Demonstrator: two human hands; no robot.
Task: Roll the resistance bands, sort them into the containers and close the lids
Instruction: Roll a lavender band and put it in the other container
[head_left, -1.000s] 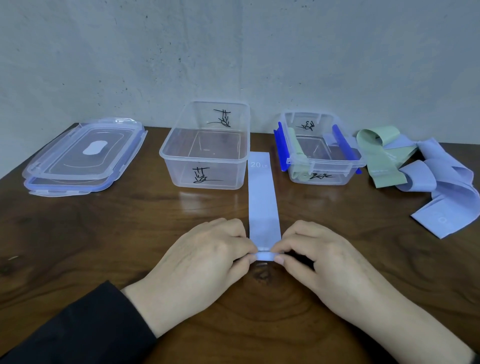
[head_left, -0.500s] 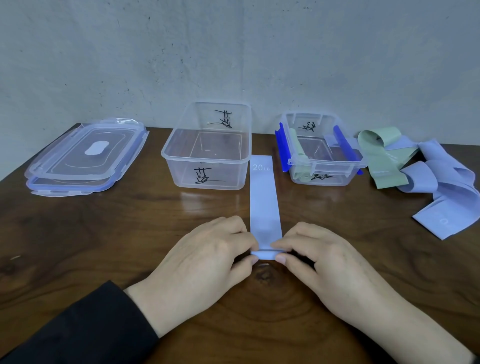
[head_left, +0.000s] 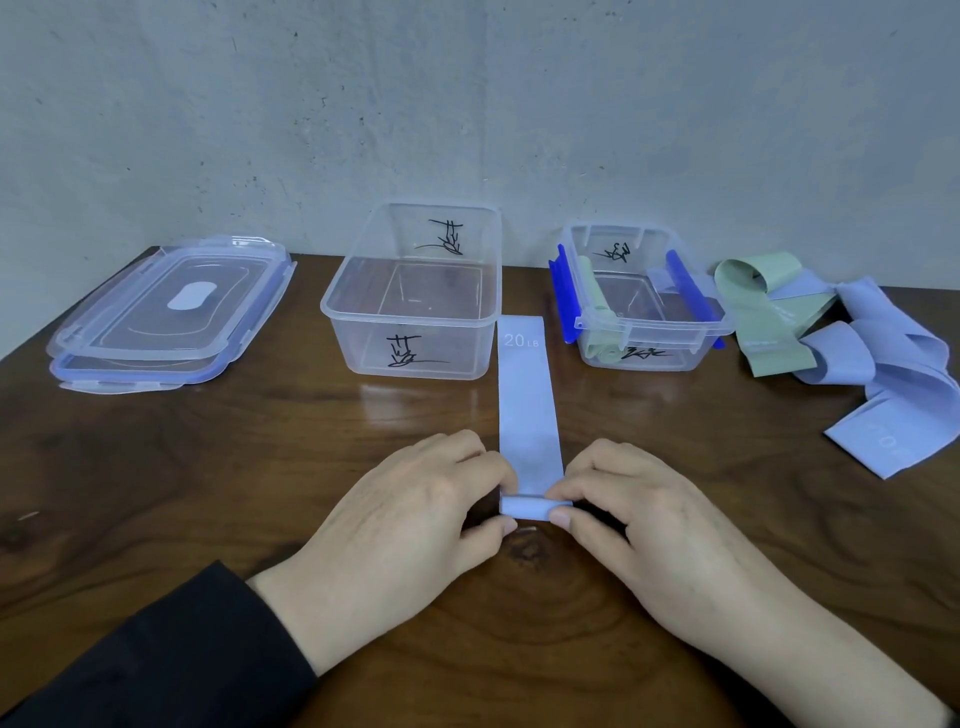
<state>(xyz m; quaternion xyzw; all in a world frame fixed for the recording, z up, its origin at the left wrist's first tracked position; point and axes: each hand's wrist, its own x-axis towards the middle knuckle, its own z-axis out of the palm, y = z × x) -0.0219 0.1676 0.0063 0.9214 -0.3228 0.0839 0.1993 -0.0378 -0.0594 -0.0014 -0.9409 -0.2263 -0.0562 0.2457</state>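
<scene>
A lavender resistance band (head_left: 528, 395) printed "20 LB" lies flat on a dark wooden table (head_left: 208, 467), running from the centre toward 12 o'clock. Its near end is rolled into a small tight roll. The left hand (head_left: 410, 525) pinches the roll's left end between thumb and curled fingers, and the right hand (head_left: 639, 530) pinches its right end the same way. A black sleeve (head_left: 145, 654) covers the left forearm.

The band's far end lies between two clear plastic containers. The larger container (head_left: 415, 296), at 11 o'clock, has black marker writing on its walls. The smaller container (head_left: 644, 306), at 1 o'clock, has blue side clips and holds a sage green band (head_left: 595, 306).

At 2 o'clock, a loose pile of bands rests on the table: a green band (head_left: 763, 322) beside several lavender bands (head_left: 893, 374), overlapping. At 10 o'clock, two clear lids (head_left: 166, 306) are stacked together. A grey-blue wall (head_left: 467, 104) stands behind the table.
</scene>
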